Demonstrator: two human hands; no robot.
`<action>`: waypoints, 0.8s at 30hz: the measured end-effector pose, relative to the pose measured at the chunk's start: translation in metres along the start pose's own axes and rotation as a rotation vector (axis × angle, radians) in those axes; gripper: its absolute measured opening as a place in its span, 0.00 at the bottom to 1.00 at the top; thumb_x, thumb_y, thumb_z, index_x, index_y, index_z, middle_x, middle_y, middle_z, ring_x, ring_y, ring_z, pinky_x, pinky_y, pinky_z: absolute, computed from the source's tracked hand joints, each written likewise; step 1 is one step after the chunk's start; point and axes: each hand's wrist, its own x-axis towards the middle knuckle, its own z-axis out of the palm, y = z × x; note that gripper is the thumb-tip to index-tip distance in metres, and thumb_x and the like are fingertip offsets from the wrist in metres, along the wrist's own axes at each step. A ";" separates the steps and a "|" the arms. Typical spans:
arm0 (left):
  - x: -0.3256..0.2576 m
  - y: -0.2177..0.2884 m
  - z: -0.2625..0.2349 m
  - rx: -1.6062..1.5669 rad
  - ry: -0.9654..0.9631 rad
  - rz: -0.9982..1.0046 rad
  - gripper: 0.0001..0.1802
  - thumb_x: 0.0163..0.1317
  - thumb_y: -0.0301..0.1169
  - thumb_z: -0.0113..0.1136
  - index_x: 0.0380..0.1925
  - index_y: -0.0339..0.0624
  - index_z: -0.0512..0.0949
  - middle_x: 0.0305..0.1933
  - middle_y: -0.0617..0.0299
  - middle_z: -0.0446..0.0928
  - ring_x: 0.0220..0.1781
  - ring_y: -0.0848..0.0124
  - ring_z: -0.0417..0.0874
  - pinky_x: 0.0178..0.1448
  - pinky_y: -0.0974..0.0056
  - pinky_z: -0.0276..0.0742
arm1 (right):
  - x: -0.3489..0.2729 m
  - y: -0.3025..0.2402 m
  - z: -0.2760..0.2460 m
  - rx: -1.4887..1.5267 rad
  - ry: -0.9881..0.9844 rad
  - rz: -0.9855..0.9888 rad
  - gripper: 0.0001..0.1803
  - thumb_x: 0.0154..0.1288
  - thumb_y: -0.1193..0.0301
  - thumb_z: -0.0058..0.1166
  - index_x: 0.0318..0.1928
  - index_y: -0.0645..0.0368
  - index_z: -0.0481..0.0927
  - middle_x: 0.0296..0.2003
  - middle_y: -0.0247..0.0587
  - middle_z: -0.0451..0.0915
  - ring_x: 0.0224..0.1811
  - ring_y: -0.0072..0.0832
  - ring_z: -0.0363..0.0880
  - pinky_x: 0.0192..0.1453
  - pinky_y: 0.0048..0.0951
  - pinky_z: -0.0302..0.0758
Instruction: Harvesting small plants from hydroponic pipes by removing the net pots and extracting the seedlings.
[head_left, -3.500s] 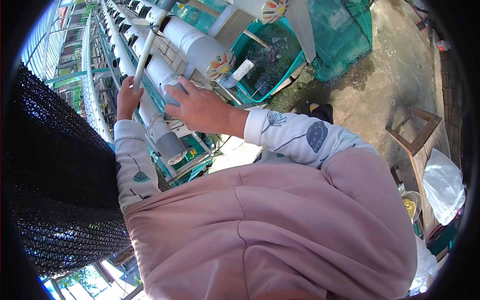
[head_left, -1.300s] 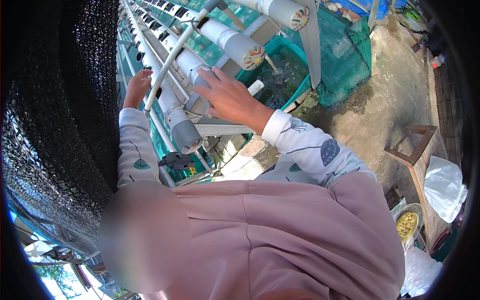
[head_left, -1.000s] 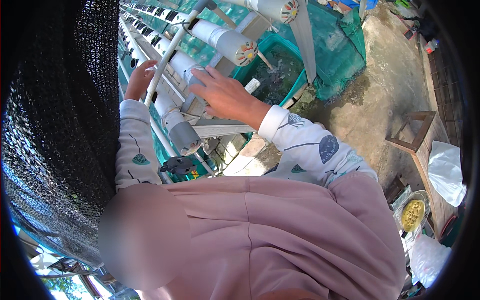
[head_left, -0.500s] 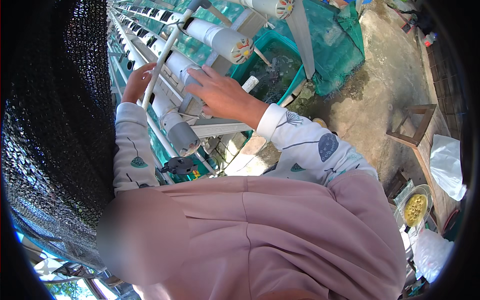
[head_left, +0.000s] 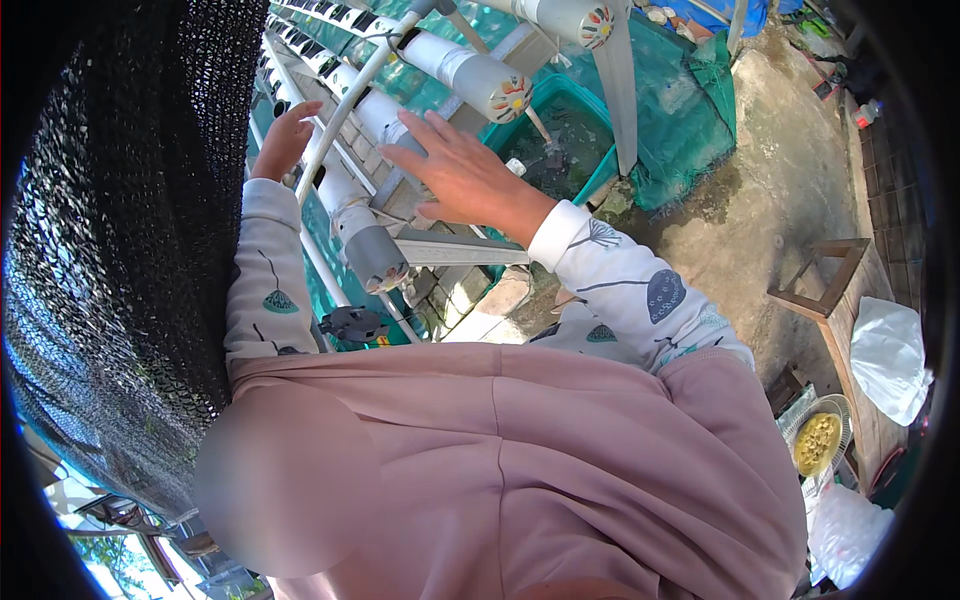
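Note:
My right hand (head_left: pixel 465 180) is open, fingers spread, over a white pipe (head_left: pixel 380 112) in a slanted row. Its palm hides that pipe's near end, and whether the fingertips touch it I cannot tell. On the left, my left hand (head_left: pixel 285 140) has its fingers stretched out beside a thin white frame pipe (head_left: pixel 345 100), with nothing visible in it. Below the hands lies another white pipe (head_left: pixel 342 190) with a grey end piece (head_left: pixel 373 255). A further white pipe (head_left: pixel 440 58) with a coloured, patterned end runs above my right hand.
A green tub (head_left: pixel 570 84) of water stands beyond my right hand, next to green sheeting (head_left: pixel 685 130). Black netting (head_left: pixel 130 230) hangs close on the left. To the right are a wooden bench (head_left: pixel 855 300), a white plastic bag (head_left: pixel 888 360) and a bowl of yellow food (head_left: pixel 818 443).
My right hand has drawn slightly away from the pipe end, and its fingers have spread wider. My left hand stays near the frame pipe. The whole view has shifted a little.

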 end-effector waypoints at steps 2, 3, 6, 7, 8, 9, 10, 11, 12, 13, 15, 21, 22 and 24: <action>0.000 0.002 -0.002 -0.048 -0.024 -0.022 0.24 0.64 0.19 0.50 0.62 0.36 0.74 0.60 0.52 0.79 0.65 0.64 0.77 0.67 0.63 0.70 | -0.003 -0.003 -0.002 0.043 0.049 -0.020 0.38 0.52 0.66 0.71 0.64 0.52 0.70 0.70 0.55 0.59 0.72 0.57 0.58 0.65 0.51 0.69; 0.000 0.004 -0.002 -0.043 -0.021 0.003 0.23 0.65 0.19 0.50 0.61 0.35 0.73 0.60 0.52 0.78 0.65 0.64 0.77 0.67 0.63 0.71 | -0.006 -0.004 -0.004 0.062 0.113 -0.061 0.37 0.52 0.65 0.71 0.64 0.52 0.71 0.69 0.54 0.60 0.72 0.56 0.59 0.65 0.50 0.69; 0.000 0.008 -0.002 -0.014 -0.026 0.018 0.23 0.65 0.20 0.50 0.61 0.34 0.73 0.61 0.52 0.78 0.64 0.64 0.77 0.67 0.63 0.71 | -0.020 -0.002 -0.013 0.131 0.246 -0.124 0.34 0.54 0.65 0.70 0.62 0.54 0.72 0.67 0.51 0.62 0.70 0.51 0.63 0.66 0.48 0.69; -0.002 0.010 -0.001 -0.030 -0.025 -0.020 0.23 0.66 0.20 0.50 0.61 0.34 0.73 0.61 0.52 0.78 0.64 0.63 0.77 0.67 0.63 0.72 | -0.028 0.000 -0.017 0.166 0.293 -0.133 0.33 0.55 0.65 0.69 0.61 0.54 0.73 0.66 0.50 0.63 0.69 0.49 0.64 0.66 0.46 0.69; -0.002 0.013 0.000 -0.044 -0.022 0.022 0.23 0.66 0.21 0.51 0.61 0.34 0.73 0.61 0.52 0.78 0.63 0.64 0.78 0.67 0.63 0.72 | -0.038 0.002 -0.020 0.197 0.336 -0.139 0.31 0.55 0.65 0.69 0.60 0.54 0.73 0.66 0.49 0.64 0.68 0.48 0.66 0.66 0.45 0.69; -0.002 0.015 0.001 -0.046 -0.030 0.002 0.23 0.66 0.21 0.51 0.62 0.35 0.73 0.60 0.52 0.78 0.62 0.65 0.78 0.66 0.63 0.72 | -0.049 0.005 -0.023 0.223 0.379 -0.102 0.23 0.56 0.67 0.68 0.52 0.55 0.76 0.62 0.47 0.69 0.64 0.45 0.71 0.65 0.43 0.71; -0.002 0.017 0.003 -0.066 -0.036 0.001 0.23 0.66 0.22 0.51 0.62 0.35 0.73 0.60 0.52 0.78 0.62 0.65 0.79 0.66 0.63 0.72 | -0.061 0.011 -0.026 0.205 0.402 -0.080 0.21 0.57 0.67 0.68 0.49 0.56 0.76 0.61 0.47 0.70 0.63 0.45 0.72 0.64 0.42 0.72; -0.001 0.019 0.003 -0.059 -0.028 0.020 0.23 0.66 0.23 0.52 0.62 0.36 0.73 0.60 0.53 0.78 0.60 0.67 0.79 0.64 0.63 0.74 | -0.075 0.018 -0.028 0.195 0.412 -0.048 0.18 0.57 0.68 0.67 0.46 0.56 0.76 0.60 0.46 0.71 0.61 0.45 0.73 0.62 0.42 0.73; 0.001 0.021 0.002 -0.043 -0.012 0.039 0.23 0.66 0.23 0.52 0.63 0.36 0.72 0.60 0.53 0.78 0.59 0.67 0.80 0.63 0.64 0.74 | -0.090 0.026 -0.029 0.191 0.424 -0.015 0.16 0.58 0.69 0.67 0.43 0.57 0.76 0.59 0.45 0.72 0.60 0.45 0.74 0.61 0.41 0.74; 0.002 0.023 0.003 -0.045 -0.004 0.068 0.24 0.66 0.23 0.52 0.63 0.37 0.72 0.60 0.53 0.78 0.59 0.67 0.80 0.63 0.64 0.75 | -0.108 0.036 -0.029 0.176 0.398 0.065 0.14 0.59 0.70 0.65 0.41 0.58 0.75 0.58 0.45 0.73 0.59 0.44 0.75 0.61 0.40 0.73; 0.006 0.029 0.009 -0.072 -0.027 0.075 0.25 0.66 0.24 0.52 0.64 0.39 0.72 0.61 0.53 0.77 0.58 0.66 0.80 0.62 0.64 0.75 | -0.156 0.059 -0.027 0.141 0.364 0.244 0.10 0.62 0.72 0.63 0.39 0.59 0.75 0.56 0.45 0.74 0.57 0.45 0.76 0.59 0.40 0.74; 0.014 0.067 0.036 -0.140 -0.018 0.212 0.23 0.66 0.23 0.54 0.63 0.44 0.73 0.62 0.51 0.76 0.63 0.54 0.79 0.61 0.57 0.78 | -0.371 0.105 -0.024 -0.194 0.005 0.910 0.21 0.64 0.69 0.58 0.57 0.57 0.73 0.58 0.53 0.71 0.55 0.54 0.76 0.58 0.46 0.76; 0.015 0.075 0.039 -0.164 -0.045 0.228 0.24 0.66 0.22 0.54 0.63 0.45 0.73 0.64 0.51 0.74 0.65 0.54 0.77 0.63 0.56 0.77 | -0.412 0.104 -0.025 -0.234 -0.113 1.093 0.25 0.63 0.68 0.59 0.61 0.56 0.71 0.59 0.54 0.70 0.55 0.54 0.77 0.58 0.47 0.76; 0.014 0.086 0.042 -0.209 -0.063 0.283 0.25 0.66 0.21 0.54 0.63 0.47 0.72 0.64 0.52 0.73 0.67 0.54 0.75 0.64 0.55 0.76 | -0.495 0.095 -0.034 -0.234 -0.436 1.362 0.30 0.60 0.66 0.61 0.62 0.55 0.70 0.59 0.57 0.71 0.55 0.55 0.78 0.57 0.50 0.77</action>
